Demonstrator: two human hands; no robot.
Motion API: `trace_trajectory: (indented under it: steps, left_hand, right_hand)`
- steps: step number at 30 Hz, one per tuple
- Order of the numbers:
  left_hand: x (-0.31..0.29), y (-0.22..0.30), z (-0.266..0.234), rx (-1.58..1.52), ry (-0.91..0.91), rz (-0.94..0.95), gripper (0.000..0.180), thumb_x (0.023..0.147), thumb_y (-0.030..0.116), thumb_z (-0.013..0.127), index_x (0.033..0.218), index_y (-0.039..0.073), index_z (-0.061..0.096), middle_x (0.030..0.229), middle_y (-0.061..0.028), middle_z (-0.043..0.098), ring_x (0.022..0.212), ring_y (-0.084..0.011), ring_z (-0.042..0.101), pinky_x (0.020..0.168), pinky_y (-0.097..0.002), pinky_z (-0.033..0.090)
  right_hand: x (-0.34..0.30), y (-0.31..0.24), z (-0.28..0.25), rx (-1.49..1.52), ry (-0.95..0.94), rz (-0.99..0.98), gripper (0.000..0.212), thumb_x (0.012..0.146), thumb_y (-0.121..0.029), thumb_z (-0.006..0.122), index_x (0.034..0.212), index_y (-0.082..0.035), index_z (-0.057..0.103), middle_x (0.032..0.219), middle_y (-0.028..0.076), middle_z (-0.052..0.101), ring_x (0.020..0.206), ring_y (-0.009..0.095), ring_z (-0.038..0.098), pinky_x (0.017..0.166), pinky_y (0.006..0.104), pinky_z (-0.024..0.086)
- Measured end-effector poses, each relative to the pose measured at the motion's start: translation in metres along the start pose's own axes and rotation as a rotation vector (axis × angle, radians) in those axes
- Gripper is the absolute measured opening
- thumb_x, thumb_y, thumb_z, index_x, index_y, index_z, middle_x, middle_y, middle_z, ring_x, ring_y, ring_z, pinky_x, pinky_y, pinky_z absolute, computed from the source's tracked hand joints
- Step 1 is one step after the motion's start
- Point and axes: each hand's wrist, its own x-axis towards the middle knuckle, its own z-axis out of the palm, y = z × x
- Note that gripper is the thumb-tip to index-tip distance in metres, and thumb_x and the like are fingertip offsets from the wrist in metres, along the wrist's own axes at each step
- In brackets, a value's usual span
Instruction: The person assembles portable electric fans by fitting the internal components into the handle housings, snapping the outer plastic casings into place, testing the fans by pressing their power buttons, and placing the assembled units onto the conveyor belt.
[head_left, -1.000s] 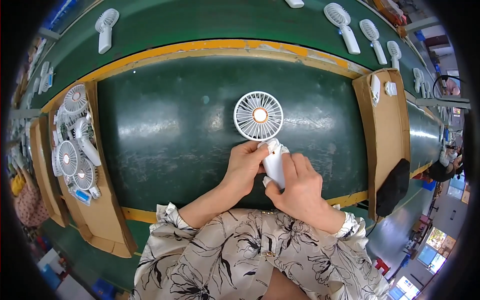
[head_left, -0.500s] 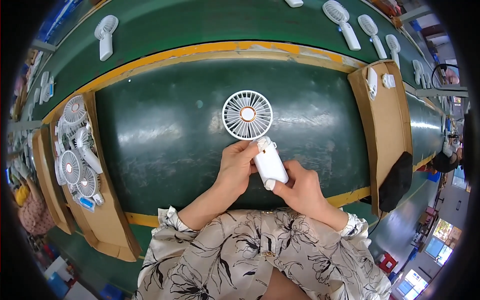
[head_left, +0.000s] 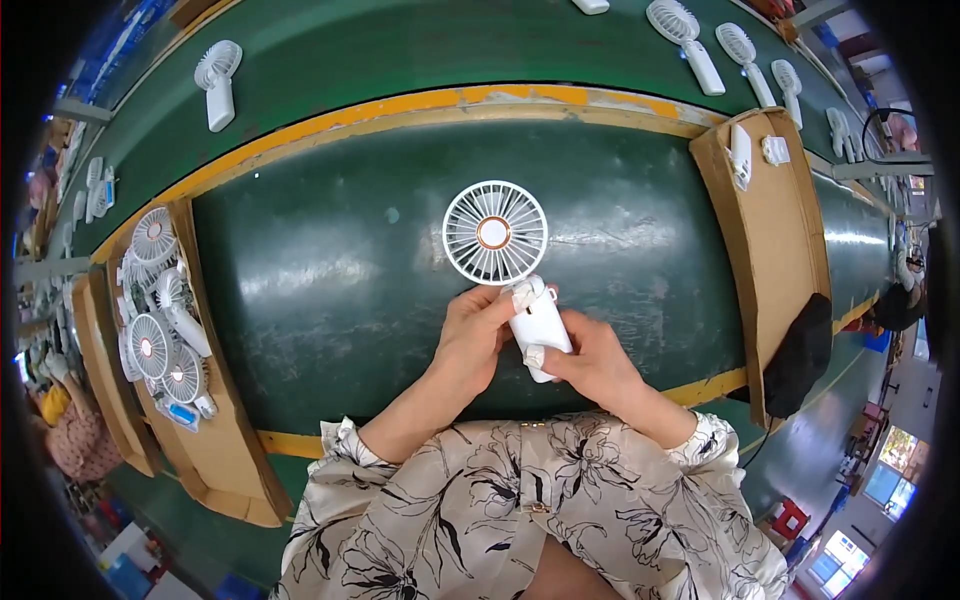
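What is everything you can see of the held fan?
The fan looks like glossy white plastic. Its round head has radial ribs and a white centre ringed in orange; the handle has a small loop near its top. The head faces up over the green table, the handle slanting back to the right. The left hand holds the handle's top, the right hand its lower end. Spinning or not is unclear.

No text, label, brand, number or sign can be read anywhere in this view
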Motion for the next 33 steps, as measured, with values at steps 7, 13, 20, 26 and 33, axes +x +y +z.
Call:
trace_trajectory:
  steps: [7,13,20,26,33]
  left_hand:
    - [0.001,-0.003,0.003,-0.016,-0.124,0.107,0.026,0.084,0.006,0.05,0.108,-0.003,0.054,0.109,-0.0143,0.057,0.095,-0.0179,0.057,0.085,-0.0314,0.046]
    - [-0.001,-0.005,0.006,0.043,-0.173,0.19,0.028,0.081,0.002,0.054,0.108,-0.004,0.053,0.11,-0.0147,0.057,0.096,-0.0183,0.057,0.083,-0.0309,0.047]
    - [-0.004,-0.005,0.012,0.04,-0.161,0.202,0.031,0.075,-0.002,0.058,0.105,-0.005,0.054,0.106,-0.0149,0.059,0.091,-0.0176,0.059,0.079,-0.0295,0.048]
    - [-0.004,-0.006,0.014,0.065,-0.089,0.224,0.031,0.074,-0.003,0.055,0.105,-0.006,0.054,0.103,-0.0146,0.06,0.086,-0.0167,0.06,0.076,-0.0299,0.049]
    - [-0.002,-0.005,0.015,0.199,-0.053,0.119,0.044,0.076,0.0,0.054,0.119,-0.007,0.043,0.111,-0.0145,0.055,0.101,-0.0216,0.054,0.09,-0.0329,0.042]
  right_hand:
    - [0.011,-0.007,0.008,0.138,0.057,-0.034,0.027,0.071,-0.007,0.063,0.095,0.002,0.054,0.078,0.003,0.058,0.068,0.008,0.055,0.06,0.0234,0.046]
    - [0.009,-0.009,0.008,0.168,0.113,-0.101,0.026,0.068,-0.004,0.06,0.093,0.001,0.054,0.076,0.003,0.058,0.068,0.007,0.053,0.06,0.0225,0.045]
    - [0.007,-0.006,0.005,0.214,0.07,-0.074,0.031,0.068,-0.009,0.064,0.095,0.002,0.053,0.078,0.007,0.059,0.07,0.011,0.056,0.061,0.0268,0.046]
    - [0.009,-0.007,0.009,0.247,0.089,-0.024,0.026,0.068,-0.009,0.064,0.09,0.002,0.056,0.075,0.006,0.059,0.068,0.011,0.056,0.06,0.0261,0.046]
    - [0.005,-0.004,0.006,0.291,0.114,-0.124,0.024,0.07,-0.004,0.061,0.093,0.0,0.056,0.076,0.004,0.06,0.067,0.009,0.056,0.058,0.0241,0.047]
